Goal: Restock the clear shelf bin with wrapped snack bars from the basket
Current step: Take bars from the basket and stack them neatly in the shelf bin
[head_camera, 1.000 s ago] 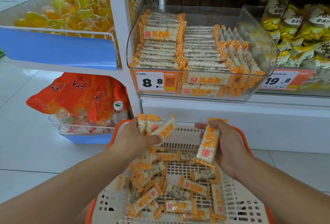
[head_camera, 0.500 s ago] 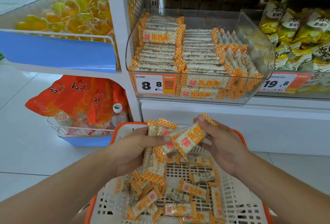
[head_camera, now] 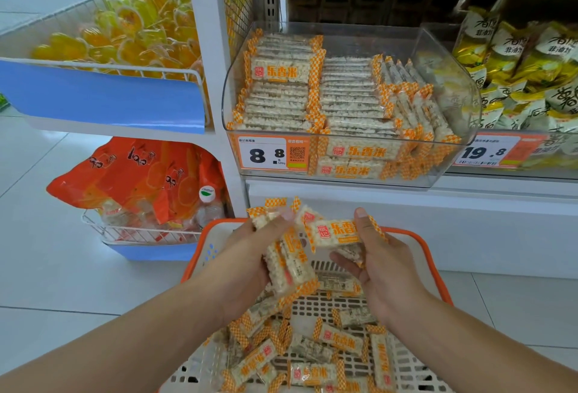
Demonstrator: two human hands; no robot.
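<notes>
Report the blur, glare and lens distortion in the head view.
Head view: motion blur smears the left hand and its snack bars; pale glare sits on the clear bin wall; wide-angle bending curves the shelf post; light is even, with soft shadows.

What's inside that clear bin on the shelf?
The clear bin holds wrapped snack bars, stacked flat at left, standing on edge at right. Lower layers show only at the front; the price label hides some.
</notes>
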